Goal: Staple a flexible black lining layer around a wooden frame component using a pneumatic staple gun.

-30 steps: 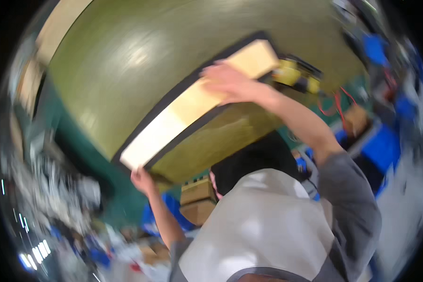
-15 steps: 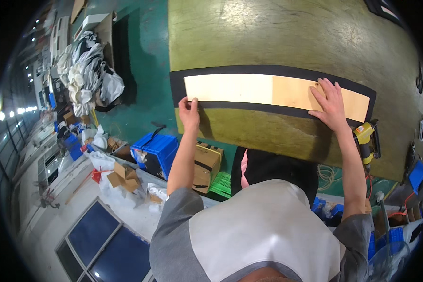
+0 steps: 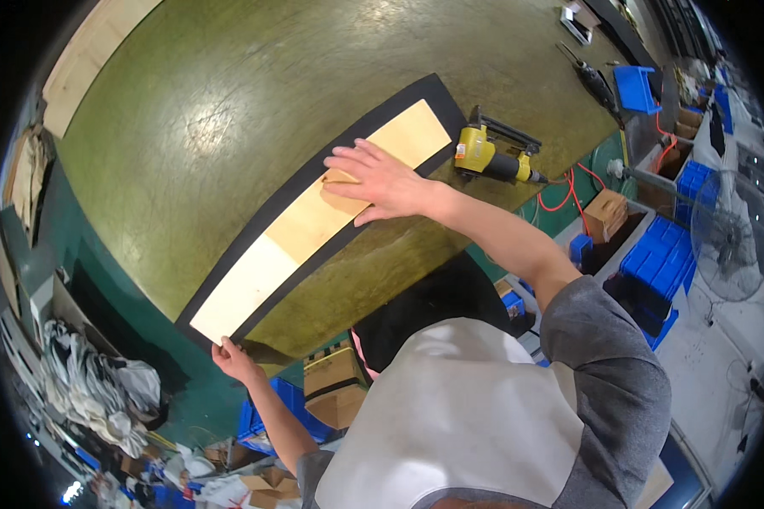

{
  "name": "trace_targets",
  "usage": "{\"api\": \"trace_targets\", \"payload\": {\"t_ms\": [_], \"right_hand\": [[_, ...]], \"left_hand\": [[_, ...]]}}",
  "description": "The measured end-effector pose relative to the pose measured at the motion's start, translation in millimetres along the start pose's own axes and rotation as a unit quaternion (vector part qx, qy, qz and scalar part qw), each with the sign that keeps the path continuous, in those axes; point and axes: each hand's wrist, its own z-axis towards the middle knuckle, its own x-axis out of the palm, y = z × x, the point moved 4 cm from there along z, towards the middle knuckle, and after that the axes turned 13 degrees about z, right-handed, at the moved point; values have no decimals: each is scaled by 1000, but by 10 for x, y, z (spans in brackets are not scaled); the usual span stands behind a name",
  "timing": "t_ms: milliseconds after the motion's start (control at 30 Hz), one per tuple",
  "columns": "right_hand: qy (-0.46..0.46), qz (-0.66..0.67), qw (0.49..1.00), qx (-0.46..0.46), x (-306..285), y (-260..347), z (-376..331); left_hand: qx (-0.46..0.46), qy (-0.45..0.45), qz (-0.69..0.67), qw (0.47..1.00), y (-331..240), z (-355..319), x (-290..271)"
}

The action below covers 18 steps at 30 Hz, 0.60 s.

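Note:
A long pale wood panel (image 3: pixel 295 233) lies on a slightly larger, curved black sheet (image 3: pixel 284 188), whose dark margin shows all round it. At the panel's lower left end my left hand (image 3: pixel 236 360) pinches the end corner between thumb and fingers. My right hand (image 3: pixel 386 185) is open, its fingers spread over the right half of the panel and resting on it. Just past the right end of the sheet, a yellow and black air stapler (image 3: pixel 489 156) lies on the worn green-brown table (image 3: pixel 229 127).
Another pale wood piece (image 3: pixel 93 64) lies along the far left edge of the table. A black power tool (image 3: pixel 596 83) and a blue bin (image 3: pixel 637 90) are at the far right. A red hose (image 3: pixel 569 193) hangs off the right edge. Heaped cloth (image 3: pixel 98 382) stands left.
The view has swung round to the right, so the panel now slants and more of the right side shows. My right hand still rests on the panel, my left still at its left end.

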Motion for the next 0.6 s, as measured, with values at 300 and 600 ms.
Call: {"api": "trace_targets", "payload": {"t_ms": [300,600], "right_hand": [[-169,-102,961,196,-541,-280,-1643],[-325,-133,904,242,-1070,-868,-1752]], "left_hand": [[605,98,184,768,-2030,-1448,1558],[780,145,187,580,-3022,-2340,3182]]}}
